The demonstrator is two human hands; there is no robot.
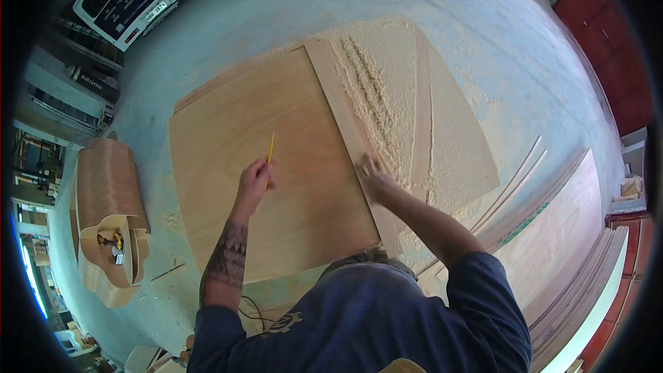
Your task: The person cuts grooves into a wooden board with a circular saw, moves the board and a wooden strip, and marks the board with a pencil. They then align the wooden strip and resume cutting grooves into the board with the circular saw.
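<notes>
My left hand (256, 181) is closed around a yellow pencil (271, 146), which points upward over a large plywood sheet (255, 117). My right hand (376, 181) rests with curled fingers on a long, straight wooden strip (336, 100), partly hiding it. Running from the far edge of the sheet toward my body, the strip lies along the sheet's right side. Slight blur softens the right fingers.
Sawdust (373, 83) lies in ridges over the board to the right. A curved wooden piece (110, 186) with tools inside stands left. Stacked panels (580, 297) and thin strips (511, 178) are at right. A van (131, 0) is parked far left.
</notes>
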